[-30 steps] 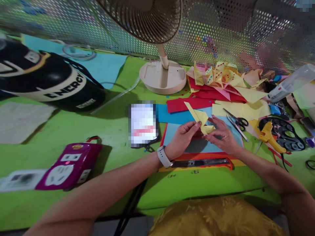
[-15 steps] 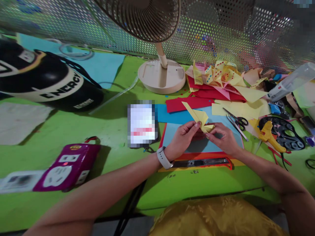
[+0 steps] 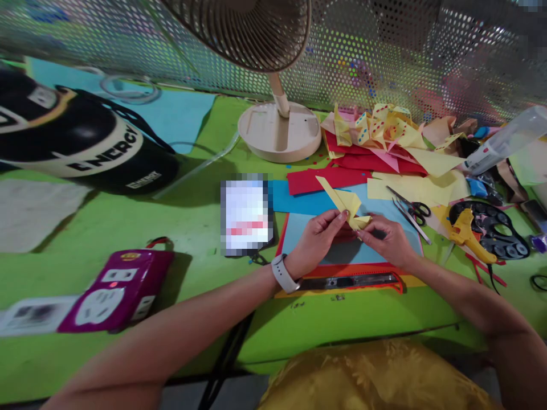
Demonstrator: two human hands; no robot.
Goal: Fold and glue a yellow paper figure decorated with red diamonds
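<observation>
A folded piece of yellow paper [image 3: 348,200] is held up between both hands, over a light blue sheet [image 3: 299,250]. One long strip of it points up to the left, and a smaller folded flap sticks out toward the right. My left hand [image 3: 321,234], with a white watch band [image 3: 285,274] at the wrist, pinches its middle between thumb and fingers. On the other side, my right hand [image 3: 387,239] grips the lower right flap with thumb and fingertips. Fingers hide part of the folds.
Scissors [image 3: 416,210] lie right of the hands, with a yellow glue gun [image 3: 472,236] beyond. A cutter [image 3: 350,281] lies in front. A phone [image 3: 247,216], a fan base [image 3: 280,136], a purple power strip [image 3: 119,290], a black bottle [image 3: 94,136] and folded papers [image 3: 384,125] surround the sheet.
The yellow paper and both hands keep almost the same pose. The whole view has shifted very slightly.
</observation>
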